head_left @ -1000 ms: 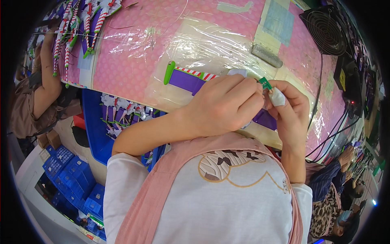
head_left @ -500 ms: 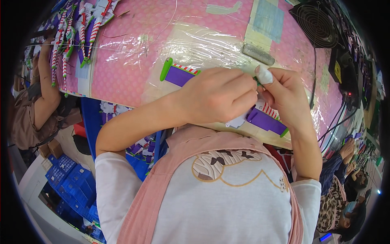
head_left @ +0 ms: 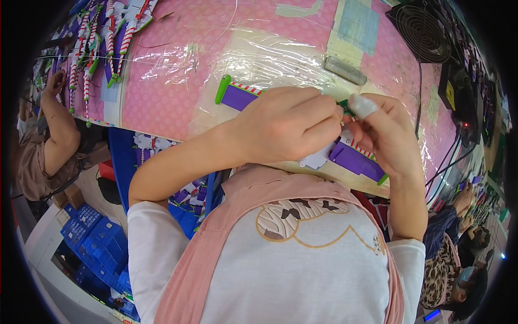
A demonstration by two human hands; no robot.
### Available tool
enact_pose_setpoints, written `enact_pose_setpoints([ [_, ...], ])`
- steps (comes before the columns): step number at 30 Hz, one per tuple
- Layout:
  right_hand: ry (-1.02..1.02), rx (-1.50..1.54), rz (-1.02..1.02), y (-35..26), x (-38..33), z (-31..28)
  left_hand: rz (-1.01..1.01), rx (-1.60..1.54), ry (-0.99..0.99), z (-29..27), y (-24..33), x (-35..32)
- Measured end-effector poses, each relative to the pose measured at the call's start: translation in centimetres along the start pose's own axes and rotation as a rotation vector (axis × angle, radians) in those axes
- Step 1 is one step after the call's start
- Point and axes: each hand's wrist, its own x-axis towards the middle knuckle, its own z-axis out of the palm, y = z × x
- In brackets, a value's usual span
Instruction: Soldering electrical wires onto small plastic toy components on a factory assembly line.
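A toy with purple wings lies under my hands: its left wing [head_left: 237, 99] has a green tip and a red-and-white striped edge, as does its right wing [head_left: 359, 163]. Part of the white body [head_left: 315, 159] shows below my fingers; its middle is hidden. Over it, my left hand [head_left: 294, 124] is closed, its fingertips pinched at a small green piece [head_left: 345, 108] that may be a circuit board. My right hand [head_left: 386, 121], white wrap around its thumb, grips the same piece between thumb and fingers.
A grey metal bar [head_left: 345, 70] lies beyond my hands on the pink covered table [head_left: 162, 97]. A black fan [head_left: 423, 32] stands far right, near cables. More winged toys [head_left: 108, 43] pile up far left beside a co-worker's arm [head_left: 59, 119]. Blue crates [head_left: 97, 237] stand lower left.
My right thumb and fingers have shifted slightly right and spread a little, so more of the small green piece shows. My left hand stays nearly in place. The co-worker's arm at left has moved.
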Motion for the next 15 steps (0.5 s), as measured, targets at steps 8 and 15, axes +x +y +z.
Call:
enact_pose_setpoints([
  [8,-0.03,-0.565,-0.125,-2.1,4.7,-2.0,-0.064,0.192,-0.168,0.8,-1.7,1.3],
  [15,0.115,-1.007,-0.332,-3.0,8.8,-2.9,-0.301,0.318,-0.195,2.6,-2.2,2.2],
])
